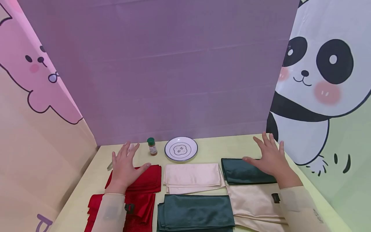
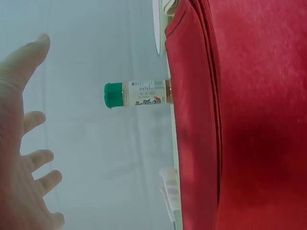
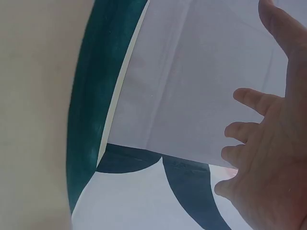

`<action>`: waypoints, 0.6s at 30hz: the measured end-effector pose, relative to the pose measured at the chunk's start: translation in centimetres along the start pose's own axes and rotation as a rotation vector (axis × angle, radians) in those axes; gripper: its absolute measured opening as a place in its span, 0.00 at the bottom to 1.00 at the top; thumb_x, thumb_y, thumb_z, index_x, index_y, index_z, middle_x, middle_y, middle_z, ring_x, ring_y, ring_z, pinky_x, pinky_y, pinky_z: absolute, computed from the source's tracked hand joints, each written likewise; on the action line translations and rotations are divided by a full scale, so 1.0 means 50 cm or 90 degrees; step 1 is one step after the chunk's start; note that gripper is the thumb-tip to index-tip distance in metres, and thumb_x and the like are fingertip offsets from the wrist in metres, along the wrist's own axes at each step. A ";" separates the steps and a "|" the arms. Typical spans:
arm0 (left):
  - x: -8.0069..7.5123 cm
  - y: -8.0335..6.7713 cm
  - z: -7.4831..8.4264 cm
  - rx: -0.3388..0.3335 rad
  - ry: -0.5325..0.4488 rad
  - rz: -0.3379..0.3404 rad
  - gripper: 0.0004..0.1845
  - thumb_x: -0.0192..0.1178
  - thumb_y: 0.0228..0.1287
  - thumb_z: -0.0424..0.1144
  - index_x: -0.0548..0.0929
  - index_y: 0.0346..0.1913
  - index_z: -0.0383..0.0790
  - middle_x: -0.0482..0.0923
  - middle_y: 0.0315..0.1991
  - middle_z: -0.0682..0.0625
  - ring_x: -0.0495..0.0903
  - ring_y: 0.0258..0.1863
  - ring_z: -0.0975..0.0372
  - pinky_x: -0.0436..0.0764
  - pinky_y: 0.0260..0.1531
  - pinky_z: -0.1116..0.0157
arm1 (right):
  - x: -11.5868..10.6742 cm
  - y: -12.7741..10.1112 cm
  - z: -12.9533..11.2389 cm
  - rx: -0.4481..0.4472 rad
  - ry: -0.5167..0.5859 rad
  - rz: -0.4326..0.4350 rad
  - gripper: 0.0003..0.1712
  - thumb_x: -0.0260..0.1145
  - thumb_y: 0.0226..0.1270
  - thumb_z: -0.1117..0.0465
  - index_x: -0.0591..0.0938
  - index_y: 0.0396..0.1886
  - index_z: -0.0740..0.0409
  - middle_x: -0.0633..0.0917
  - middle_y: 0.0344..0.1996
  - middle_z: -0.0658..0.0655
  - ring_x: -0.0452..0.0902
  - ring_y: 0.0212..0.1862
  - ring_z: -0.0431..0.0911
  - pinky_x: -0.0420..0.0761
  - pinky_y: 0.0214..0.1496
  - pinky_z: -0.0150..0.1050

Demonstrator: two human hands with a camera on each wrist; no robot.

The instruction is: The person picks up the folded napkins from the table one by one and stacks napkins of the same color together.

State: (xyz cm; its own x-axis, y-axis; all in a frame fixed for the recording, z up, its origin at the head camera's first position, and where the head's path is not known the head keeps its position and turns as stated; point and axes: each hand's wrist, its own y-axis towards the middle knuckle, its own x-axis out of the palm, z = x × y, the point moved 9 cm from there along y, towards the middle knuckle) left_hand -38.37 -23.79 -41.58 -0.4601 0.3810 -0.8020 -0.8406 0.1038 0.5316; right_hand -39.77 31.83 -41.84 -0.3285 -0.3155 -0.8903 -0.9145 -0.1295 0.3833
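Observation:
My left hand [image 1: 125, 164] hovers with fingers spread over the far red folded cloth [image 1: 146, 178], holding nothing. My right hand [image 1: 268, 154] is spread flat over the far dark green folded cloth [image 1: 242, 172], also empty. Between them lies a cream folded cloth [image 1: 192, 175]. In the left wrist view the left hand [image 2: 24, 143] is open beside the red cloth [image 2: 249, 120] and a green-capped spice bottle [image 2: 136, 94]. The right wrist view has the open right hand [image 3: 268, 143] above the green cloth [image 3: 96, 96].
A small spice bottle [image 1: 152, 146] and a white plate [image 1: 181, 149] stand at the back of the yellow table [image 1: 232, 145]. Nearer me lie a red cloth [image 1: 142, 209], a dark green cloth [image 1: 195, 212] and a cream cloth [image 1: 255, 203]. Backdrop walls enclose three sides.

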 end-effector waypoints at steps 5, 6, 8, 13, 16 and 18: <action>0.000 0.001 0.019 0.009 -0.007 0.003 0.50 0.73 0.56 0.65 0.69 0.79 0.48 0.56 0.81 0.37 0.52 0.80 0.41 0.44 0.73 0.29 | -0.013 -0.017 -0.004 -0.009 0.002 -0.006 0.62 0.69 0.61 0.25 0.64 0.80 0.64 0.48 0.82 0.73 0.32 0.83 0.68 0.28 0.72 0.78; 0.000 0.001 0.023 0.009 -0.007 0.002 0.50 0.73 0.56 0.65 0.69 0.79 0.48 0.56 0.80 0.37 0.51 0.80 0.41 0.44 0.73 0.29 | -0.016 -0.019 -0.004 -0.011 0.001 -0.005 0.61 0.69 0.61 0.26 0.64 0.79 0.64 0.48 0.82 0.73 0.33 0.83 0.68 0.28 0.72 0.78; 0.002 0.002 0.029 0.010 -0.004 0.000 0.49 0.72 0.57 0.65 0.69 0.78 0.49 0.57 0.80 0.37 0.50 0.80 0.41 0.45 0.73 0.29 | -0.020 -0.023 -0.006 -0.016 -0.002 -0.003 0.61 0.70 0.61 0.26 0.64 0.79 0.64 0.49 0.82 0.72 0.34 0.83 0.68 0.27 0.72 0.78; 0.001 0.004 0.050 0.032 -0.008 0.012 0.48 0.74 0.55 0.64 0.72 0.77 0.49 0.59 0.79 0.38 0.51 0.80 0.40 0.47 0.73 0.30 | -0.035 -0.030 -0.007 -0.029 -0.017 0.002 0.62 0.71 0.59 0.26 0.65 0.79 0.64 0.50 0.82 0.71 0.38 0.82 0.68 0.26 0.73 0.76; 0.000 0.005 0.065 0.054 -0.012 0.021 0.49 0.75 0.53 0.64 0.73 0.76 0.48 0.60 0.78 0.38 0.54 0.78 0.40 0.47 0.74 0.31 | -0.049 -0.036 -0.007 -0.034 -0.018 0.009 0.61 0.73 0.58 0.27 0.66 0.78 0.64 0.52 0.82 0.72 0.40 0.82 0.69 0.27 0.74 0.76; 0.001 0.006 0.072 0.060 -0.012 0.024 0.49 0.76 0.53 0.64 0.73 0.76 0.48 0.61 0.78 0.39 0.57 0.77 0.40 0.49 0.73 0.31 | -0.057 -0.040 -0.008 -0.039 -0.019 0.014 0.61 0.73 0.59 0.28 0.66 0.78 0.65 0.53 0.81 0.72 0.40 0.82 0.69 0.27 0.74 0.75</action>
State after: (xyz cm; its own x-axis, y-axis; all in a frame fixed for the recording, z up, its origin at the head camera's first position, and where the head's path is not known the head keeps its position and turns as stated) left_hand -37.62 -20.42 -40.50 -0.4842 0.4039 -0.7762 -0.7921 0.1744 0.5849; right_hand -36.94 32.63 -39.99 -0.3562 -0.2910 -0.8879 -0.8912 -0.1797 0.4164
